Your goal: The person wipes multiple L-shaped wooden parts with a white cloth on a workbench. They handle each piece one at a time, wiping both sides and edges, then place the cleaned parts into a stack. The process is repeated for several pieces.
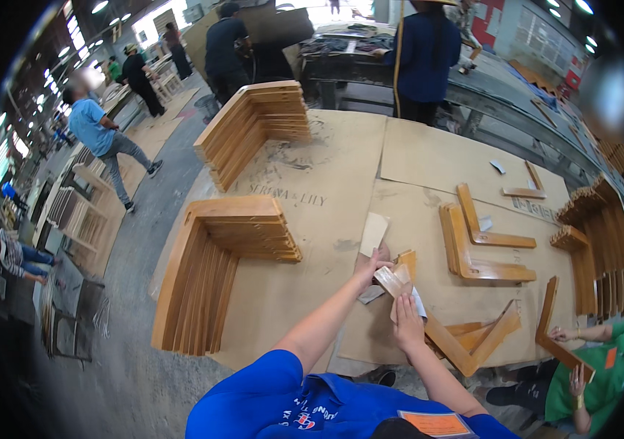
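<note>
Here both hands — left [372, 265], right [407, 322] — grip one L-shaped wooden piece [443, 333].

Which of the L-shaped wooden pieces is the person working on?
The L-shaped piece under both hands, nearest the lower edge; the loose ones farther right lie untouched.

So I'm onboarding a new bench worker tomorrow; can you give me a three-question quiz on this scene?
1. True or false: the left hand rests on the L-shaped wooden piece near its upper end.
2. What does the right hand press against that piece: A) a hammer, B) a sheet of sandpaper, C) a paintbrush?
3. Fill in: the person in the green shirt at lower right holds another ____ wooden piece.

Key: 1 true; 2 B; 3 L-shaped.
</note>
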Tool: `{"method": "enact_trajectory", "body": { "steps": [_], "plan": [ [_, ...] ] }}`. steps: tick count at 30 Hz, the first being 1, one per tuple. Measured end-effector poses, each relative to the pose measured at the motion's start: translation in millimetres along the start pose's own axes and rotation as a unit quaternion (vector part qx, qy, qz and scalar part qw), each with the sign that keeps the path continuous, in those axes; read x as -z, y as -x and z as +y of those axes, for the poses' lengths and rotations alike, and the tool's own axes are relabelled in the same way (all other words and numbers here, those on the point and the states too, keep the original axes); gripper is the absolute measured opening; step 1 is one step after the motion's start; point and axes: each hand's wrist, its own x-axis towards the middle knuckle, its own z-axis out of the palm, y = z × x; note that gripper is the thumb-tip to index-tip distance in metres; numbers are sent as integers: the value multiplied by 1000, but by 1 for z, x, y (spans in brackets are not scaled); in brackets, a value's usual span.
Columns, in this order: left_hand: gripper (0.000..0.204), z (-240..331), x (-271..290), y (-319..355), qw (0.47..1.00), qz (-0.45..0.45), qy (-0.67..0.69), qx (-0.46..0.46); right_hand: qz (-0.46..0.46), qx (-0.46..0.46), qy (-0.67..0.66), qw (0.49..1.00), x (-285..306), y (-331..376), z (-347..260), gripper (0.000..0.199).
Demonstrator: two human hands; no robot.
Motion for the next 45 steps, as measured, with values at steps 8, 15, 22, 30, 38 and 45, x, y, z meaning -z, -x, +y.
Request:
{"method": "enact_trajectory", "body": {
  "steps": [8,15,22,30,38,45],
  "plan": [
    [87,5,2,-11,988,143,18,61,11,96,-54,994,-36,-105,-18,70],
    [29,-2,-27,-27,782,309,-481,-249,158,103,97,977,-40,110,98,57],
    [42,14,-38,-8,726,261,-629,-98,122,-140,-212,960,-25,111,70,51],
    [44,21,-42,-1,722,248,-637,-108,140,-142,-119,973,-27,158,90,59],
    [46,17,-29,-10,708,233,-656,-121,135,-148,-111,973,-37,185,109,60],
    [42,15,-64,6,582,286,-730,-214,157,-99,-48,981,-44,214,152,59]
  ]
}}
